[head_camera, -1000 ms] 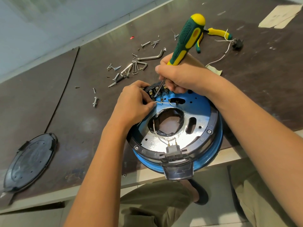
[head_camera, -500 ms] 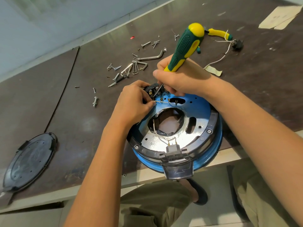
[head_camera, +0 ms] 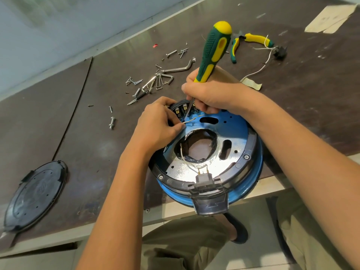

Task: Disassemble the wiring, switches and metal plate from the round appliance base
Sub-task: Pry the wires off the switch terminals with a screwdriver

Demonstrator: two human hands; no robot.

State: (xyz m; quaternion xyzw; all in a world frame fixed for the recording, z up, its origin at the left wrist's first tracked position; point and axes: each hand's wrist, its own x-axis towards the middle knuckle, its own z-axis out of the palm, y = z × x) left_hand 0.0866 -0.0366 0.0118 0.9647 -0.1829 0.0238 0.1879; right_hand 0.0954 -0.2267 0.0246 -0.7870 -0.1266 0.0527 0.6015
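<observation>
Since half a second ago the screwdriver [head_camera: 213, 49] handle has tipped slightly left, uncovering more of the pliers [head_camera: 253, 38] behind it. The right hand [head_camera: 212, 94] grips the screwdriver, tip down among the switches [head_camera: 182, 110] at the base's 11 o'clock rim. The left hand [head_camera: 157, 123] pinches a pale wire [head_camera: 191, 120] beside the tip. The round blue appliance base [head_camera: 251, 184], with its metal plate [head_camera: 220, 166] on top, overhangs the table's [head_camera: 58, 114] near edge. Loose screws [head_camera: 134, 81] lie at its 11 o'clock and a black cover [head_camera: 37, 193] at its 8 o'clock.
</observation>
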